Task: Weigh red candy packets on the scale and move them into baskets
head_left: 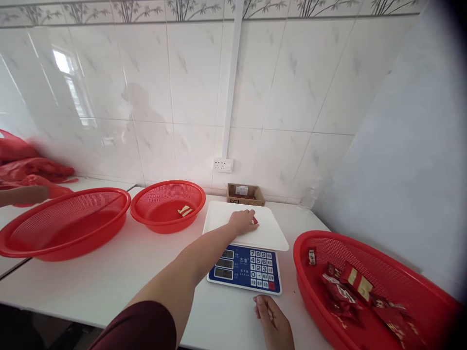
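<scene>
My left hand reaches over the white weighing pan of a digital scale, its fingers closed around a small red packet that is partly hidden. Below the pan, the scale's blue panel shows number keys and displays. Just in front of the scale, my right hand is closed with curled fingers; what it holds, if anything, cannot be made out. To its right, a large red plastic basket contains several red wrapped packets, some with cream-coloured parts.
Left of the scale, a smaller red basket holds cream-coloured packets. A larger red basket stands beside it. Another person's arm reaches in near red bags. Behind the pan are a cardboard box and a wall socket.
</scene>
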### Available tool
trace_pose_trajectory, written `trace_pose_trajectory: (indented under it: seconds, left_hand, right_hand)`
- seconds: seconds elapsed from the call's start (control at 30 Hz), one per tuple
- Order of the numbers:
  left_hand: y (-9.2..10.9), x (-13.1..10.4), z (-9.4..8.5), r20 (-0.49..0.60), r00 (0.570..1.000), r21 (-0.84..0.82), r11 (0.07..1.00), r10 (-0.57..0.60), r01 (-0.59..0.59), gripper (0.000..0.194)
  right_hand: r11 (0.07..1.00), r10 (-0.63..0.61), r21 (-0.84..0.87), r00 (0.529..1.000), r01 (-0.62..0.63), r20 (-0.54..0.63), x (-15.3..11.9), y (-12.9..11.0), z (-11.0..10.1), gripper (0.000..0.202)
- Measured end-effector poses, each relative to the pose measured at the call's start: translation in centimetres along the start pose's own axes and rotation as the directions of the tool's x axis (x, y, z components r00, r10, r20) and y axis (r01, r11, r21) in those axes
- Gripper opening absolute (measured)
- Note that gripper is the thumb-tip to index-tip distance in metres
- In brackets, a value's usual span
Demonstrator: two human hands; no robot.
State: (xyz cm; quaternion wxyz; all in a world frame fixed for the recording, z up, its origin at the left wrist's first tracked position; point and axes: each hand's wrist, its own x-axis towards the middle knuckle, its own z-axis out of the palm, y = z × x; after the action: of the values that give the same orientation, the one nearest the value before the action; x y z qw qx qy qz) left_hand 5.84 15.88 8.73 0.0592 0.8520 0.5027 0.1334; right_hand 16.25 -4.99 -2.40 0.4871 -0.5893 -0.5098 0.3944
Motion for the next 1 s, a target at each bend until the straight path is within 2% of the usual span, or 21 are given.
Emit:
trace_pose_trajectory:
  seconds: [0.13,0.33,0.47,0.63,0.77,0.9,1.0]
  left_hand:
    - [-0.3,0.2,-0.4,-0.03,0.998,-0.042,0.997,-0.061,0.06,0.029]
    - [-1.5,0.8,-1.8,-0.058,0.984,-0.119,0.98,-0.169,0.162,0.034]
    - [-1.8,0.7,-1.9,0.002,0.987,-0.148,0.976,-0.158,0.157,0.035]
    - [-0.9,0.8,-1.3,0.116,0.987,-0.145,0.981,-0.113,0.13,0.031]
    - [-0.3,1.3,-1.4,0.17,0.978,-0.111,0.984,-0.121,0.141,0.027]
    - [0.1,1.1,-2.0,0.135,0.979,-0.075,0.984,-0.151,0.162,0.025]
    - [-0.1,0.4,-3.1,0.071,0.983,-0.058,0.983,-0.172,0.176,0.023]
  right_hand:
    - [1.0,0.004,-0.001,1.0,-0.004,0.003,0.1,0.2,-0.1,0.05]
    - [1.0,-0.017,-0.005,1.0,0.017,0.005,0.2,0.3,-0.1,0.048]
    - [1.0,-0.021,0.001,1.0,0.021,-0.001,0.2,0.3,0.0,0.048]
    - [0.999,-0.046,-0.024,0.999,0.046,0.017,0.1,0.5,0.0,0.046]
    - [0.996,-0.077,-0.035,0.997,0.077,0.006,0.1,0.1,0.0,0.043]
    - [0.996,-0.088,-0.033,0.996,0.088,-0.009,0.1,-0.4,0.1,0.045]
    - [0.994,-0.105,-0.013,0.994,0.105,-0.005,0.0,-0.7,0.2,0.044]
